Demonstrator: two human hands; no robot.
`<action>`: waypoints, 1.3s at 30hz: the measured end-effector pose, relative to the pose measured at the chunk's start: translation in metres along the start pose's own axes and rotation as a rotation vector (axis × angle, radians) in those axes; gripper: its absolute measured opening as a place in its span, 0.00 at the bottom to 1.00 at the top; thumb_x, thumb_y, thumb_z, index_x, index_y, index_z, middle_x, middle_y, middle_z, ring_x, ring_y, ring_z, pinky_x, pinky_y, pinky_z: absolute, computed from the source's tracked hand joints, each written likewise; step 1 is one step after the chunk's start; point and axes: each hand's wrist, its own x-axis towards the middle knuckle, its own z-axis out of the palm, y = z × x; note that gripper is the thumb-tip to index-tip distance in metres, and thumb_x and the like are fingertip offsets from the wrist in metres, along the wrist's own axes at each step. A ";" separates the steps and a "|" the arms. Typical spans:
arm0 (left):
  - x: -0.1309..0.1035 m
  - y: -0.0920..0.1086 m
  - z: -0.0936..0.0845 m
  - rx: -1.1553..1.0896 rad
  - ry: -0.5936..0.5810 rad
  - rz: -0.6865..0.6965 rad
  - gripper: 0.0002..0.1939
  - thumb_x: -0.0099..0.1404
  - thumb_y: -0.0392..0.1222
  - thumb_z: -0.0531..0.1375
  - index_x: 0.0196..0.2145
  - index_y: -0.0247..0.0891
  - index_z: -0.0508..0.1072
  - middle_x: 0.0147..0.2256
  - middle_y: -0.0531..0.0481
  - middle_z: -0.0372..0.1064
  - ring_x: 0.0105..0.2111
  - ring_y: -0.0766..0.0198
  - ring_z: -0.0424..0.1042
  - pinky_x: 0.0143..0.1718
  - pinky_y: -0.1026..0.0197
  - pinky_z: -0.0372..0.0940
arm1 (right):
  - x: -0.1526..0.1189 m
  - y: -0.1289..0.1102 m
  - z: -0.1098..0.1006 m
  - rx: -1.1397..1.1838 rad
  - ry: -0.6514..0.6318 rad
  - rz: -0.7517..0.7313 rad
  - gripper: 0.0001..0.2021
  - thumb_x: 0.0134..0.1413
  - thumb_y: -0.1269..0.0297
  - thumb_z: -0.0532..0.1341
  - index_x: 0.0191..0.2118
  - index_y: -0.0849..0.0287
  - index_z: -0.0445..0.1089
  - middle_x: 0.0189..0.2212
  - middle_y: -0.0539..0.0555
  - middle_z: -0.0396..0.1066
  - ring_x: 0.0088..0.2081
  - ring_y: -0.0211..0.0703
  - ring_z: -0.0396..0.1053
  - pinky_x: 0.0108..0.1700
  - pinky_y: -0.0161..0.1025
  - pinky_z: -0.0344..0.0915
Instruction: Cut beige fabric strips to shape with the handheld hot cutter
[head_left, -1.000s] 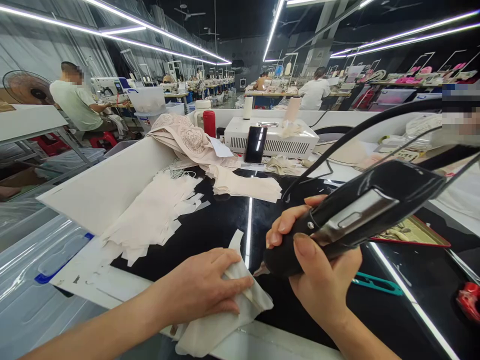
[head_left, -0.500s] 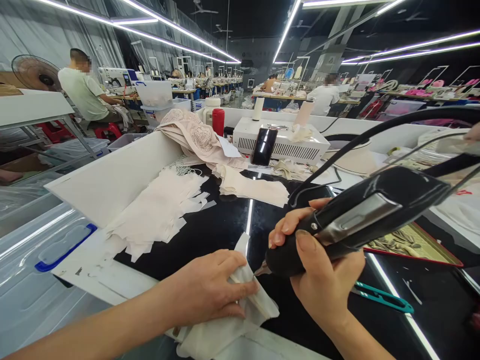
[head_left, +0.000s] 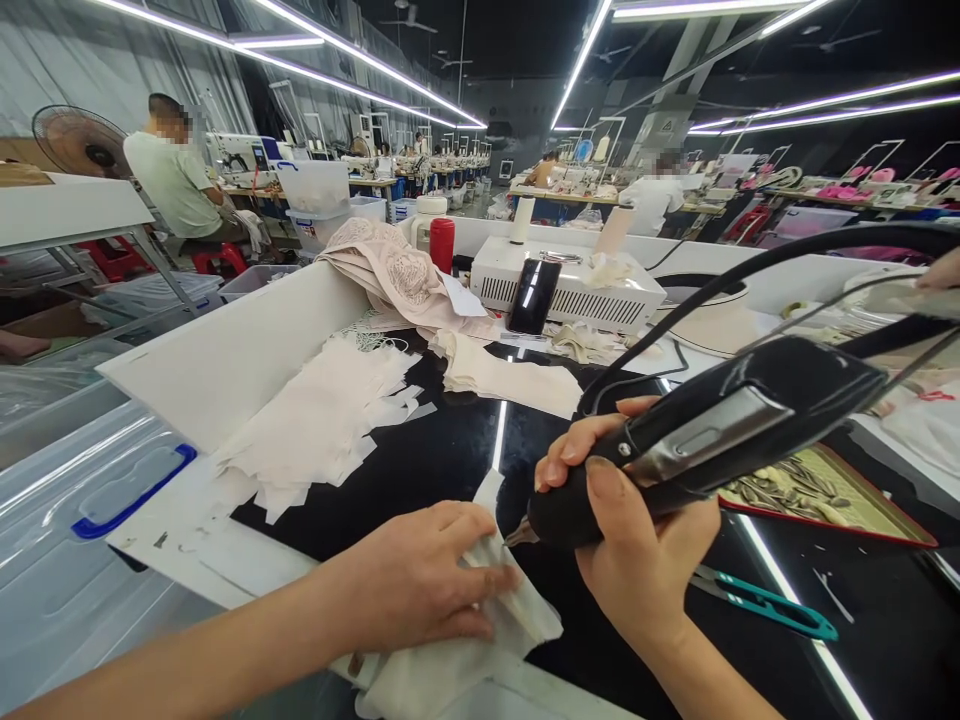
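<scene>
Your left hand (head_left: 431,575), spread flat, presses the cloth (head_left: 457,672) at the table's (head_left: 442,440) near edge; your right hand (head_left: 645,555) grips the tool (head_left: 705,440). Its tip (head_left: 522,533), close by, could mark cloth or hand should either slip.

Ahead of the left hand (head_left: 427,580), I saw a bare strip of black tabletop (head_left: 442,450) open between the cloth pile (head_left: 315,430) and the black tool (head_left: 720,435) in the right hand (head_left: 645,560). Beyond it, a smaller cloth stack (head_left: 514,375), a phone (head_left: 534,297) and a white box (head_left: 592,303) blocked the way. On my right, a cable (head_left: 840,236) arched above the table, while snips (head_left: 780,605) and a tray (head_left: 889,502) crowded the surface below.
</scene>
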 end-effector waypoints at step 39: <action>0.014 -0.045 -0.023 -0.343 -0.157 -0.054 0.26 0.66 0.18 0.52 0.52 0.39 0.76 0.55 0.46 0.75 0.55 0.59 0.76 0.56 0.60 0.71 | -0.001 0.002 -0.001 0.059 -0.037 -0.048 0.18 0.61 0.62 0.73 0.53 0.51 0.69 0.32 0.46 0.74 0.27 0.39 0.73 0.30 0.40 0.74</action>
